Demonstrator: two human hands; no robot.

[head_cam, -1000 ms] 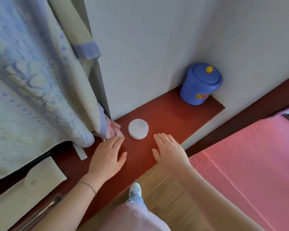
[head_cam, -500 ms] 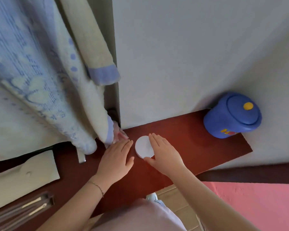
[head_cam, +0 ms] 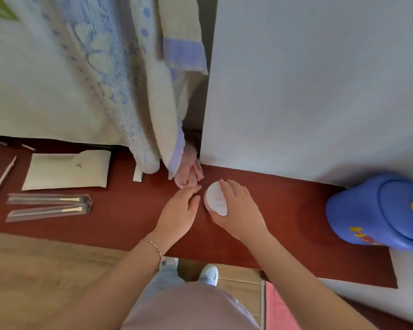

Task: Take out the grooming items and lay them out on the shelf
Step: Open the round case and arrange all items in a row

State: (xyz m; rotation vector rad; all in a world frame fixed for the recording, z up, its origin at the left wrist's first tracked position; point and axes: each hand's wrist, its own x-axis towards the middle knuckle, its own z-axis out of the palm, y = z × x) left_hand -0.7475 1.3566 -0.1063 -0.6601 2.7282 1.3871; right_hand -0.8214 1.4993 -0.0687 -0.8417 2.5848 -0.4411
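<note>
White puff under right hand on the shelf

White round puff point(head_cam: 214, 200) lies flat on red-brown shelf point(head_cam: 296, 229), approx mid-shelf, close to the wall. Right hand point(head_cam: 239, 210) is on it: fingers laid over the top, thumb hooked at the near edge, so it grips the puff. Left hand point(head_cam: 179, 213) is flat on the shelf just beside the puff, fingers straight, holding nothing; thin bracelet point(head_cam: 153, 246) at the wrist. Pink cloth point(head_cam: 188, 175) bunched just behind the left fingertips, under a hanging blue & cream garment point(head_cam: 129, 91). Further left on the shelf: two brushes in clear sleeves point(head_cam: 48, 207) side by side, w/ a cream snap pouch point(head_cam: 67, 170) behind them. Far right end: blue lidded pot point(head_cam: 377, 210), yellow knob, well apart from the hands
</note>
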